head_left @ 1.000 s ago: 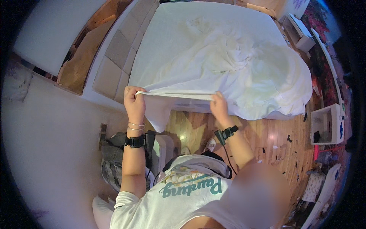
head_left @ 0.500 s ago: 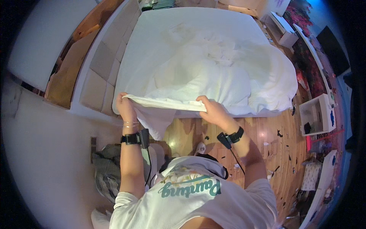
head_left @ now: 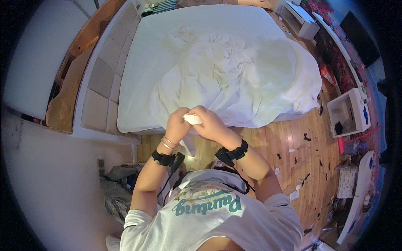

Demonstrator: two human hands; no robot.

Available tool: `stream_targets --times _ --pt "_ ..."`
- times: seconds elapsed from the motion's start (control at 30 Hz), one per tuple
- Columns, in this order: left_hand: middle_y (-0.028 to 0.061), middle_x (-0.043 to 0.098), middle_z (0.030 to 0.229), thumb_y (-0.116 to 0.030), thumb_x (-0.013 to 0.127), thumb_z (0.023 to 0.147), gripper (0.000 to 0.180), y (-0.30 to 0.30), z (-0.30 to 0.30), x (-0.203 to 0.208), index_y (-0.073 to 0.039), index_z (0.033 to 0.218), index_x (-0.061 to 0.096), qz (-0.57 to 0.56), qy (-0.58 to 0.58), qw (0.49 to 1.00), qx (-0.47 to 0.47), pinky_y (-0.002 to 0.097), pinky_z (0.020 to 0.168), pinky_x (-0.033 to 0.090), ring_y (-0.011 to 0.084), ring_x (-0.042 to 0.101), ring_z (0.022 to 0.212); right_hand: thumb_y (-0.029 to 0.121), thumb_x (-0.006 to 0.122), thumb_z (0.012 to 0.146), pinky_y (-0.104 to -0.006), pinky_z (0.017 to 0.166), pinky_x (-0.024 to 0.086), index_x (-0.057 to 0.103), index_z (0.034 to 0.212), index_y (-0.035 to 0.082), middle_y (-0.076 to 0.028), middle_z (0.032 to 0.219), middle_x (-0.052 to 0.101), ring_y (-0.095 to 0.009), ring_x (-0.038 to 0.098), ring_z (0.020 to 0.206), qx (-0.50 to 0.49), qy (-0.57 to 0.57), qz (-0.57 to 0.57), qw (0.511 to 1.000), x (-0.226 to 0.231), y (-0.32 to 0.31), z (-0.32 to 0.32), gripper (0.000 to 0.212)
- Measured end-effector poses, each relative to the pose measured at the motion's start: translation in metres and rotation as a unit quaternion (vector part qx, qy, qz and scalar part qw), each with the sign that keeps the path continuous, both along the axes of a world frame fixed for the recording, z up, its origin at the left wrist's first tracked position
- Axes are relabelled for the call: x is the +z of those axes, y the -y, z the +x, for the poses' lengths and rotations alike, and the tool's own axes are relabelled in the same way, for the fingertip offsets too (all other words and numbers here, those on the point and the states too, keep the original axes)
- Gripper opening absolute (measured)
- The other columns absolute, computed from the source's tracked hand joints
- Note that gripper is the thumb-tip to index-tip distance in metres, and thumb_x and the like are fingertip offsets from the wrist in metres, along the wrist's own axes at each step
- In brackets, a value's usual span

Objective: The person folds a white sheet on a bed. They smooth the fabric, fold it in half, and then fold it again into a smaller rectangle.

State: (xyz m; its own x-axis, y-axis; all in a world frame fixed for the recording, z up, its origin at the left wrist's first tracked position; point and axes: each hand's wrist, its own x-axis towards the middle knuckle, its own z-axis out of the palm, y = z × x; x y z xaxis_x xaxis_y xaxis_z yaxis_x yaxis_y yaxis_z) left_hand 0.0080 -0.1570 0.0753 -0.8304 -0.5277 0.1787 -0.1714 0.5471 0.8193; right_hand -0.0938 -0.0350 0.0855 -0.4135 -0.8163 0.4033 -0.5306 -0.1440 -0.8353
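My left hand [head_left: 177, 124] and my right hand [head_left: 211, 124] are close together in front of the near side of the bed. Both are closed on a bunched edge of a white bed cover [head_left: 193, 119], a bit of which shows between them. Below the hands, a narrow fold of the cloth hangs down. Beyond, a large crumpled white heap of bedding [head_left: 213, 75] spreads over the bed, puffier on the right. Whether the gripped edge joins this heap is hidden behind my hands. Around each wrist is a black strap with a small device and a cable.
A padded headboard [head_left: 100, 75] runs along the left of the bed. The wooden floor [head_left: 268, 146] has scraps scattered on it. White open cabinets [head_left: 348, 113] line the right wall. Dark clothes [head_left: 119, 190] lie at lower left, and a striped green item [head_left: 161, 7] sits at the far corner.
My hands were wide apart with the cover's edge stretched between them. They have come together, the left moving rightward and the right leftward, and the edge is now bunched.
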Motion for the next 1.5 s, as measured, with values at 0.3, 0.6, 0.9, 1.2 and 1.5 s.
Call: stream_targets --times 0.3,0.6,0.9,1.2,1.5 --pt "-0.0053 0.05 0.072 -0.005 0.049 0.083 0.009 0.035 -0.005 0.03 -0.006 0.081 0.057 0.168 -0.143 0.961 0.168 0.0221 0.059 0.036 0.006 0.043 0.068 0.005 0.063 0.077 -0.0397 0.066 0.049 0.059 0.083 0.005 -0.011 0.084 0.058 -0.031 0.059 0.077 -0.136 -0.099 -0.011 0.986 -0.1 -0.06 -0.026 0.007" --pt "-0.0053 0.05 0.071 -0.008 0.053 0.08 0.004 0.035 -0.003 0.05 -0.006 0.078 0.054 0.202 -0.161 0.962 0.095 0.0216 0.06 0.034 0.0054 0.042 0.067 0.006 0.065 0.078 -0.0409 0.072 0.049 0.061 0.089 0.005 -0.013 0.086 0.06 -0.033 0.059 0.083 -0.284 -0.103 -0.058 0.951 -0.097 -0.039 -0.041 0.012" --pt "-0.0022 0.051 0.077 0.002 0.054 0.079 0.008 0.032 0.003 0.057 -0.002 0.085 0.056 0.119 -0.072 0.989 0.055 0.0225 0.068 0.04 0.0082 0.047 0.072 0.013 0.063 0.083 -0.0377 0.067 0.05 0.058 0.103 0.004 -0.016 0.087 0.063 -0.031 0.063 0.077 -0.182 0.095 0.048 0.978 -0.107 -0.03 -0.049 0.022" --pt "0.001 0.051 0.087 0.006 0.047 0.082 0.013 0.064 0.021 0.033 -0.001 0.088 0.057 0.122 -0.132 0.984 -0.015 0.0232 0.076 0.04 0.0115 0.048 0.082 0.01 0.061 0.081 -0.044 0.068 0.05 0.062 0.1 0.007 -0.014 0.094 0.063 -0.035 0.062 0.079 -0.236 -0.05 0.089 0.966 -0.12 -0.022 -0.034 0.02" --pt "-0.0018 0.055 0.092 -0.003 0.054 0.087 0.008 0.08 0.017 0.027 -0.004 0.092 0.06 0.227 -0.183 0.954 0.073 0.0208 0.075 0.041 0.0087 0.051 0.084 0.004 0.06 0.076 -0.0407 0.076 0.051 0.061 0.096 0.005 -0.014 0.101 0.06 -0.034 0.059 0.091 -0.145 -0.158 0.014 0.977 -0.119 -0.038 -0.05 0.019"
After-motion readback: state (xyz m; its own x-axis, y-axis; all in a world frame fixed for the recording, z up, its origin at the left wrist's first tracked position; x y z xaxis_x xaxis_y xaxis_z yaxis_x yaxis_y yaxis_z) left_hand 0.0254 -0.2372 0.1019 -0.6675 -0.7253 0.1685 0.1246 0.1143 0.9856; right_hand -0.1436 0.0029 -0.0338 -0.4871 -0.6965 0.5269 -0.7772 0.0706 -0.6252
